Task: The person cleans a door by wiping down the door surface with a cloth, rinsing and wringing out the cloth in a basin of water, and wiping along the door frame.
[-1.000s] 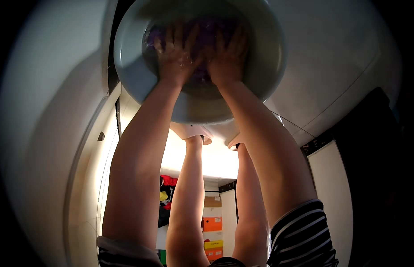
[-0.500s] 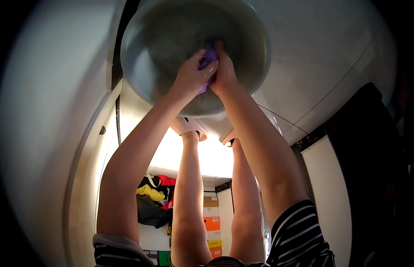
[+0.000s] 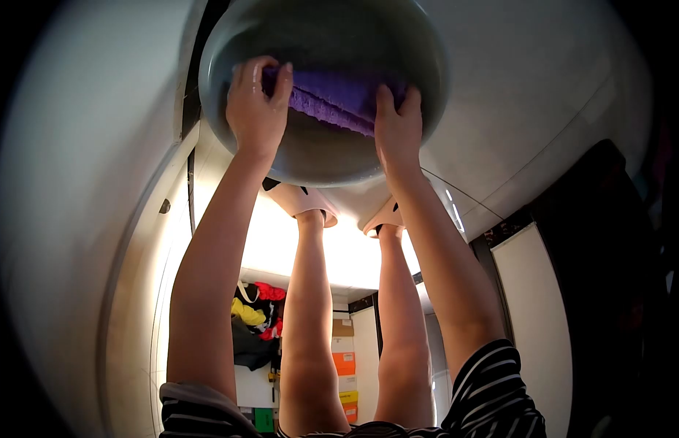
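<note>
A purple cloth [image 3: 328,98] is stretched across a round grey basin [image 3: 339,175], folded along its length with a rough lower edge. Its left end is pinched between the thumb and fingers of my left hand [image 3: 258,109]. My right hand [image 3: 399,131] grips the other end near the basin's right side. Both hands are over the basin, wide apart. Water in the basin looks dark, and how much of the cloth touches it is hard to tell.
Below the basin are my feet in pale pink slippers [image 3: 303,203] on a brightly lit floor. A pile of black, red and yellow clothes [image 3: 252,321] lies farther back, beside stacked boxes [image 3: 344,363]. A white wall [image 3: 69,182] stands at the left.
At first both hands were spread on the purple cloth in the water, then they held it bunched together. Now they have moved apart with the cloth extended between them.
</note>
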A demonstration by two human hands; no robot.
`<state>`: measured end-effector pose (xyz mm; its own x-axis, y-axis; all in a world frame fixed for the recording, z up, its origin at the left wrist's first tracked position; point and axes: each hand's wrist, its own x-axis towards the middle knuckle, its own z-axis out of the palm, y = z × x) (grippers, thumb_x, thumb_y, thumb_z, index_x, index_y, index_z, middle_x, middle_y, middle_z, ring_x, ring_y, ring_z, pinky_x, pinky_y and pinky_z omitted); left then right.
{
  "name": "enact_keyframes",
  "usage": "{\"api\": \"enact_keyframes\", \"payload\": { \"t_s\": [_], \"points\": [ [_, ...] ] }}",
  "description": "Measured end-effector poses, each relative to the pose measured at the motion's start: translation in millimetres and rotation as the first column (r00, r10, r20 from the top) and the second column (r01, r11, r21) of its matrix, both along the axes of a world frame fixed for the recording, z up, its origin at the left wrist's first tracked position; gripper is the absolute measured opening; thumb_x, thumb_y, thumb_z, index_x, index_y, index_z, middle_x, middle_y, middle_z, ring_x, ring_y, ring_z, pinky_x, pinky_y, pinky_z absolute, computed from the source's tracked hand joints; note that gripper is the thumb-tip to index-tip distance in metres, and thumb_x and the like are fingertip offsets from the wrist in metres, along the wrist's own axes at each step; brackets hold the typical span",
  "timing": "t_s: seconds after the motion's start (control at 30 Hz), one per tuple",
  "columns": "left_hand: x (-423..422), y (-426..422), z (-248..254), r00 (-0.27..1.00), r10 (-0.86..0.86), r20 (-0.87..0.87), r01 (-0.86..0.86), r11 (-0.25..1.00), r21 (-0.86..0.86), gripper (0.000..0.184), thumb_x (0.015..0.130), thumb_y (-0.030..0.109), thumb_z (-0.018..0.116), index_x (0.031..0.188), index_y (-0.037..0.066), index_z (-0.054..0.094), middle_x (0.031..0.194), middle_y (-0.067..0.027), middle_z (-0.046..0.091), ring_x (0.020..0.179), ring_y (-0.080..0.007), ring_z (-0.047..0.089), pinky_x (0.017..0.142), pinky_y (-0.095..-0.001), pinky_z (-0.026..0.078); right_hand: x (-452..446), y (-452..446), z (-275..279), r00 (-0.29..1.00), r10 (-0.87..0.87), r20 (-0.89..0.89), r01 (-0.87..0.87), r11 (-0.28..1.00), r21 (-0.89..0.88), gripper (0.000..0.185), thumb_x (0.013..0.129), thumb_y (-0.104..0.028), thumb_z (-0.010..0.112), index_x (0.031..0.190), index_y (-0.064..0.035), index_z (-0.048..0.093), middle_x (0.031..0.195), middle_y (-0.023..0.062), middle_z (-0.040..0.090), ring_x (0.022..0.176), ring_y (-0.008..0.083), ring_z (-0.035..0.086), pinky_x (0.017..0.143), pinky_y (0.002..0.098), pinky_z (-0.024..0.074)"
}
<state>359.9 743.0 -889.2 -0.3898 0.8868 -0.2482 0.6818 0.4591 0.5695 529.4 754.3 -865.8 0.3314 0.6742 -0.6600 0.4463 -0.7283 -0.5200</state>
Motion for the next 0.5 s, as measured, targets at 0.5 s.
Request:
{"api": "enact_keyframes", "payload": {
  "t_s": [0.5],
  "points": [
    [10, -11, -93, 0.781, -0.504, -0.369, 0.529, 0.848, -0.037, 0.059, 0.082, 0.042, 0.058, 0.136, 0.024, 0.040, 0.145, -0.0120, 0.027, 0.131, -0.0328, 0.028, 0.098, -0.0589, 0.028, -21, -21, -111, 0.560, 0.608, 0.563, -0.773, 0.627, 0.092, 0.050, 0.085, -0.038, 0.052, 0.132, -0.0217, 0.045, 0.147, 0.0209, 0.018, 0.134, 0.0403, 0.017, 0.108, 0.0522, 0.0166]
  ]
}}
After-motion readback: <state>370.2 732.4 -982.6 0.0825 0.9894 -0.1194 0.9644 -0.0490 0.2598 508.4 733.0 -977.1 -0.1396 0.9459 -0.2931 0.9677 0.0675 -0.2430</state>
